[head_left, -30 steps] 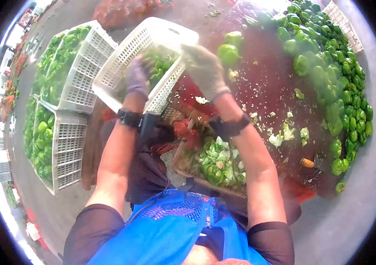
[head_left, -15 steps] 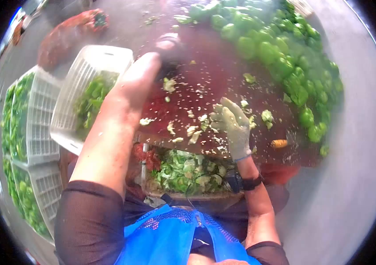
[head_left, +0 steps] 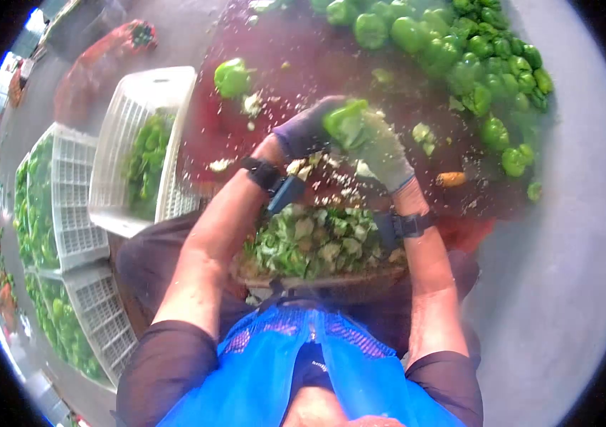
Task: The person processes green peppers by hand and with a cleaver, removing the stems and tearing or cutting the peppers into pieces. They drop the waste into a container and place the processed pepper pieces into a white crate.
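Note:
A green bell pepper (head_left: 346, 125) is held between my two hands above the dark red table. My left hand (head_left: 309, 132), in a dark glove, grips it from the left. On the other side, my right hand (head_left: 388, 156) in a pale glove has its fingers around it, partly hidden by blur and haze. Another green pepper (head_left: 232, 78) lies on the table beyond my left hand. Pale seeds and pepper core scraps (head_left: 424, 136) are strewn around the hands. Below them, a container of green and whitish trimmings (head_left: 317, 242) sits against my lap.
A heap of green peppers (head_left: 488, 71) covers the table's far right. An orange object (head_left: 451, 179) lies near the right front edge. At left stand a white crate (head_left: 183, 135) with green pieces in it and more crates (head_left: 75, 192) of green peppers. A red sack (head_left: 89, 78) lies beyond.
My left hand has come back from the far left to the middle. My right hand, spread over the table before, now meets it at a green pepper. Another pepper now shows at upper left.

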The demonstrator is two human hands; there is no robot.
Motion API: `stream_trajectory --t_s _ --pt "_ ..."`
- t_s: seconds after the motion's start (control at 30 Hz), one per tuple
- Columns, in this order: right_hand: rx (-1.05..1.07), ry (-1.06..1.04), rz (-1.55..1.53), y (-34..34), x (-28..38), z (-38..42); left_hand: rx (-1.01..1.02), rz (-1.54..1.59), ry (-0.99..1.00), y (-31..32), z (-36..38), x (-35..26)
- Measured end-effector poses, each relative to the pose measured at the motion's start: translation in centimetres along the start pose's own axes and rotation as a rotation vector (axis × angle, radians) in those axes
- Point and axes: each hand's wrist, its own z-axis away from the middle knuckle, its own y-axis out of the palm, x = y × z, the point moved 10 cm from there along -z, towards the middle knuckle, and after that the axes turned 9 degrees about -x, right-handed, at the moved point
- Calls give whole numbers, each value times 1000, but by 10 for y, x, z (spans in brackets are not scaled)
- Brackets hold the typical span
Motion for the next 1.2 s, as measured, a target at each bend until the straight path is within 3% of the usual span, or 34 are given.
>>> stream_trajectory --t_s 0.03,0.1,0.13,0.17,0.2,0.27,0.3,0.37,0.4,0.47,0.5,0.53,0.57,0.6,0.67,0.7,0.73,0.77,0.8,0.83,0.87,0.9,0.93,1.0,1.07,1.2 --pt "-33 -250 406 -3 12 8 -115 295 -288 -7 5 50" --pt "-38 -103 193 -8 23 17 -309 625 -618 8 20 78" --pt "-45 -266 492 -10 34 27 -386 655 -665 24 26 63" --pt "-91 -272 443 -13 35 34 -416 612 -639 18 23 90" --pt "-62 -64 100 -14 17 36 -580 428 -553 15 26 74" --pt "-130 388 -517 -15 -14 48 -616 -120 -725 14 39 53" --pt "-237 628 -796 -16 -24 59 -684 -319 -646 20 35 22" --pt "-233 509 -778 -25 -34 64 -672 -909 -212 19 21 16" --pt "-236 510 -828 -29 -32 66 -678 -1141 -159 28 20 4" --pt "-243 510 -928 -35 -28 72 -687 -990 -291 29 24 17" --pt "-302 567 -993 -39 -37 76 -804 -648 -431 26 36 30" --pt "-363 623 -1060 -43 -48 81 -820 -488 -429 38 41 19" --pt "-410 570 -833 -57 -73 84 -779 -533 -341 46 41 15" --pt "-611 645 -753 -75 -58 90 -757 -464 -302 57 45 17" --pt "-625 292 -289 -99 -41 84 -689 -190 -257 78 49 38" --pt "-581 322 -240 -94 -33 86 -673 -103 -263 84 52 48" --pt "-551 344 -184 -92 -22 86 -735 -5 -352 110 55 19" --pt "-539 201 -105 -90 -39 85 -705 -91 -290 98 53 48" --pt "-569 162 -4 -94 -30 84 -764 61 -450 104 49 44" --pt "-590 -51 313 -100 12 85 -756 108 -367 99 48 53" --pt "-612 -130 355 -101 24 86 -755 194 -360 105 44 51" --pt "-534 44 269 -100 14 84 -777 226 -484 112 50 48" --pt "-586 -81 259 -102 23 86 -746 245 -546 114 51 53" --pt "-571 -115 255 -98 29 87 -757 207 -546 107 55 54" --pt "-534 -138 257 -99 37 87 -761 175 -679 105 61 65" --pt "-469 -292 343 -94 54 87 -464 286 -746 114 54 66"
